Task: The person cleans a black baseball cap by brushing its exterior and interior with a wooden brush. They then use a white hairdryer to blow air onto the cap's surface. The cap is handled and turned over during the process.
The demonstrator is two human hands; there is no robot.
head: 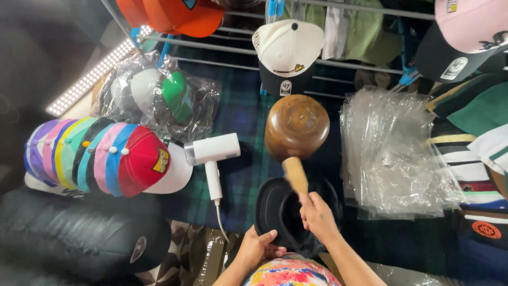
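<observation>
Black cap [280, 209] held open at the lower middle of the frame, one hand on its edge and the other working a wooden-handled tool [295, 173] inside it.

Left hand [257, 246] is clamped on the cap's near rim, thumb over the edge, at the bottom centre; right hand [319, 216] is closed around the pale wooden handle, which slants up out of the cap's hollow, its working end hidden from view. Just above the cap a rounded brown wooden hat block [296, 127] sits on the dark plaid cloth [241, 114]. A white hair dryer [211, 153] lies left of the cap, beside a row of nested coloured caps [100, 156] at the left. Clear plastic bags [394, 153] are stacked at the right, and a cream and black cap [287, 53] hangs from the rail [338, 66] at the top.
</observation>
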